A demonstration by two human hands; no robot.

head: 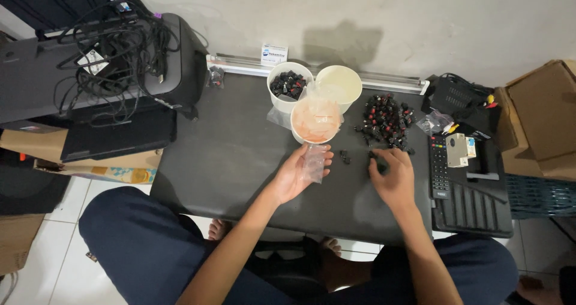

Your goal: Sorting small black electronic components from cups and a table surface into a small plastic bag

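Fingers of my left hand (296, 174) curl around a small clear plastic bag (315, 161), mouth tipped toward my right so it is handy to the parts. My right hand (393, 176) lies palm down, fingertips closed over small black parts (345, 157) at the near edge of the black-and-red pile (385, 121); whether it has pinched 1, I cannot tell. Beyond the bag, 3 white cups (316, 120) cluster on the dark table (228, 155), within reach.
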